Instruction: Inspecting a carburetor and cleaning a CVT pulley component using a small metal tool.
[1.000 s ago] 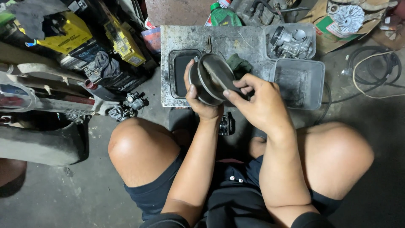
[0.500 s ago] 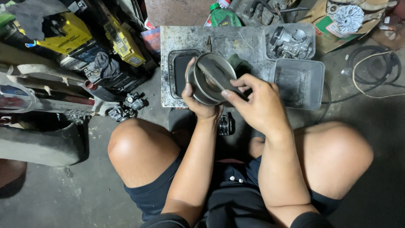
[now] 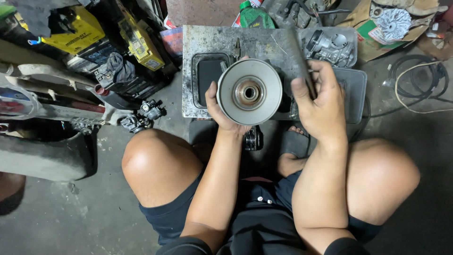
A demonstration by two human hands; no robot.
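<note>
Workshop floor, grey metal surface [image 3: 264, 40]: left hand [image 3: 222, 111] fingers gripped round pulley disc [image 3: 249, 92], bore facing up; right hand [image 3: 318, 101] fingers pinched dark strip [image 3: 296, 52] beside it, apparently mid-cleaning, unfinished.

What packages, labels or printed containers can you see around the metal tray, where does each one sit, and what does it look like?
Yellow boxy container with a dark label panel: far upper left, lying tilted among the clutter.
Second yellow box with a small white label: left of the grey metal tray, standing on edge.
Green plastic bottle with a red-and-white label: top centre, behind the tray.
Open brown cardboard box with a green printed side: upper right, holding a pale finned metal part.
</note>
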